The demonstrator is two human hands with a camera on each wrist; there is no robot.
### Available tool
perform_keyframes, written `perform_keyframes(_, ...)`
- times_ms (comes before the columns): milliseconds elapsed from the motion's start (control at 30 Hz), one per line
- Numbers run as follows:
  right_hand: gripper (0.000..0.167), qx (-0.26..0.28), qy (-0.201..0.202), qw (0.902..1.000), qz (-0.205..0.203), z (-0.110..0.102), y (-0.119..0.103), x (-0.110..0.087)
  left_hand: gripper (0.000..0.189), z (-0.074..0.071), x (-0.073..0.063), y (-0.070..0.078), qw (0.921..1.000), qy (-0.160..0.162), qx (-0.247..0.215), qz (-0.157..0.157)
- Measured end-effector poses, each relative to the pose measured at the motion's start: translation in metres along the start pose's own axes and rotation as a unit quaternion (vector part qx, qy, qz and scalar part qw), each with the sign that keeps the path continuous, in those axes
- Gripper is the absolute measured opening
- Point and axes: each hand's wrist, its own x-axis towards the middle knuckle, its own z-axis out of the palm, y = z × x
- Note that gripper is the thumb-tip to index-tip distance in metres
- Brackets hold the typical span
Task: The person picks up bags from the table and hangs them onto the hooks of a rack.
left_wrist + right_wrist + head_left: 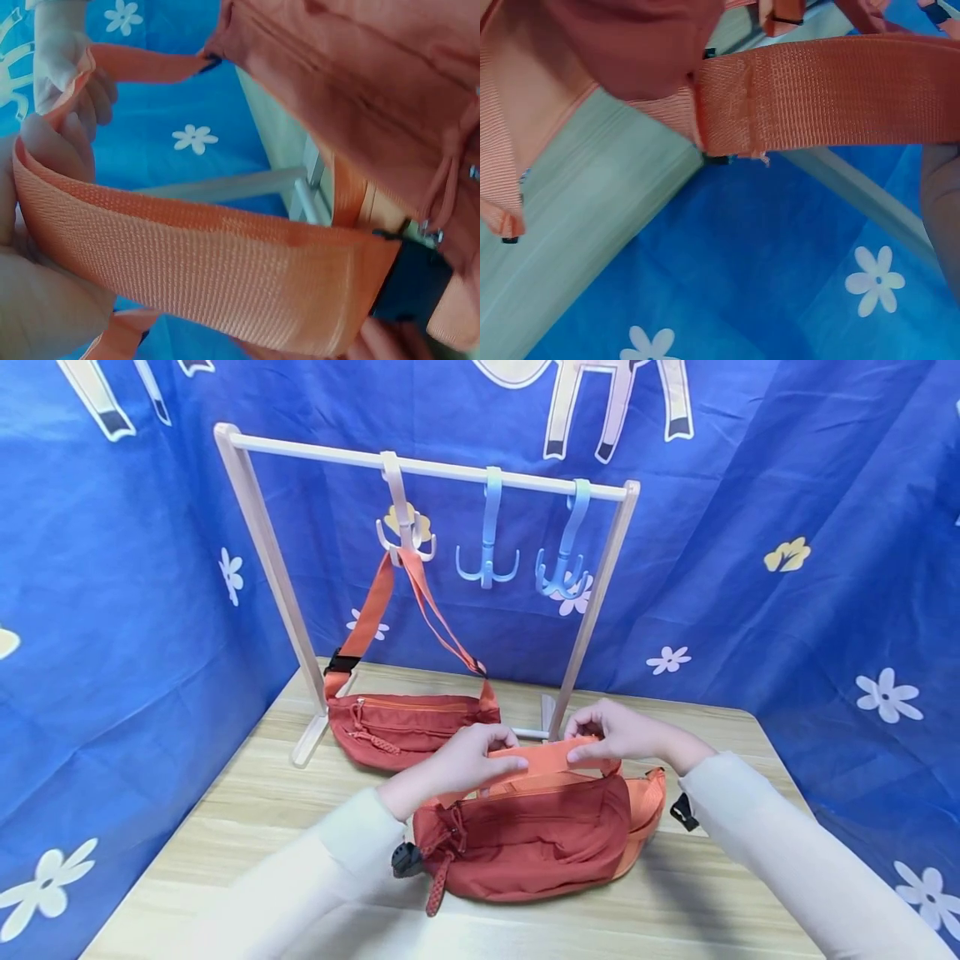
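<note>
A dark red waist bag [536, 847] with an orange strap [546, 760] is at the front of the table, its zip pull cords dangling at the left. My left hand [467, 762] pinches the strap between thumb and fingers. A short way to the right, my right hand [618, 732] grips the same strap, thumb in front. In the left wrist view, the strap [195, 247] loops through both hands down to a black buckle [411, 281]. The right wrist view shows the strap [832, 94] stretched out from the bag. An orange bag [647, 806] lies behind the red one, mostly covered.
A wooden rack [262, 552] stands at the back with a white hook [405, 514] and two blue hooks [487, 539]. From the white hook hangs another red waist bag [405, 718]. A black buckle [683, 812] lies right of the bags. Blue cloth [750, 610] surrounds the table.
</note>
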Motion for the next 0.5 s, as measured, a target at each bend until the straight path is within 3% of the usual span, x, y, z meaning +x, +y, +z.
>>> perform_keyframes(300, 0.009, -0.015, 0.005, 0.9998, -0.014, 0.000, -0.016, 0.021, 0.013, -0.034, -0.005, 0.010, 0.9991, 0.025, 0.032, 0.007)
perform_keyframes(500, 0.007, 0.058, -0.016, 0.9980, 0.021, 0.001, -0.030, 0.034, 0.011, -0.057, -0.006, 0.014, 0.9975, 0.041, 0.058, 0.008)
